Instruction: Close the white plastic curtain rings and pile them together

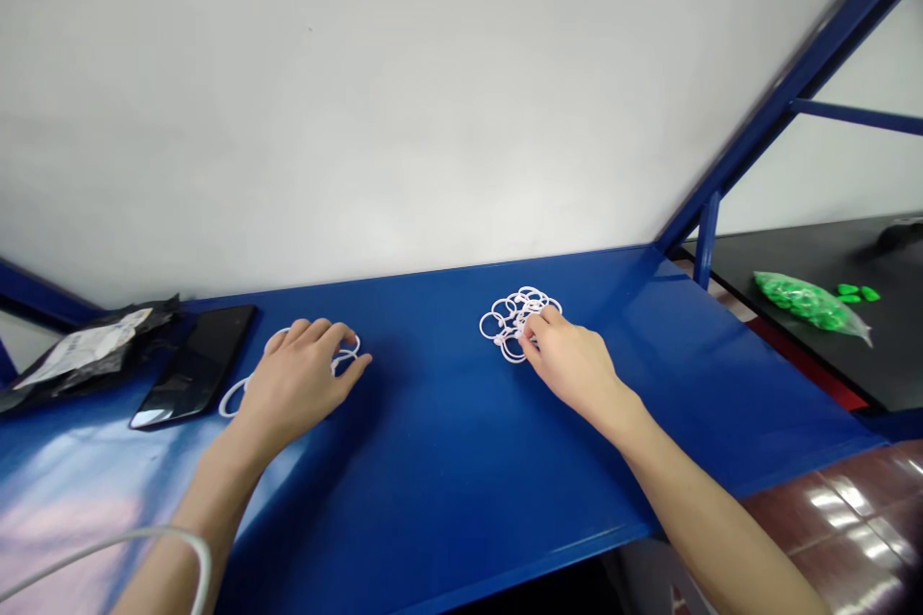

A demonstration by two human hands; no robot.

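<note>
My left hand [307, 370] hovers low over a few thin white rings [344, 357] on the left of the blue table, its thumb held apart from the bent fingers. Parts of these rings show past the fingertips and beside the wrist; the hand covers the others. At the centre right lies a loose pile of white rings [517, 315], each with a small bead-like joint. My right hand [573, 360] reaches into the pile's near right side, thumb and forefinger pinched together at a white ring. Its fingertips partly hide the grip.
A black phone-like slab [198, 370] and a black plastic parcel [93, 351] with a white label lie at the left. A white cable [108, 545] crosses my left forearm. Right, beyond a blue metal frame [764, 120], a bag of green pieces [808, 303] rests on a dark table.
</note>
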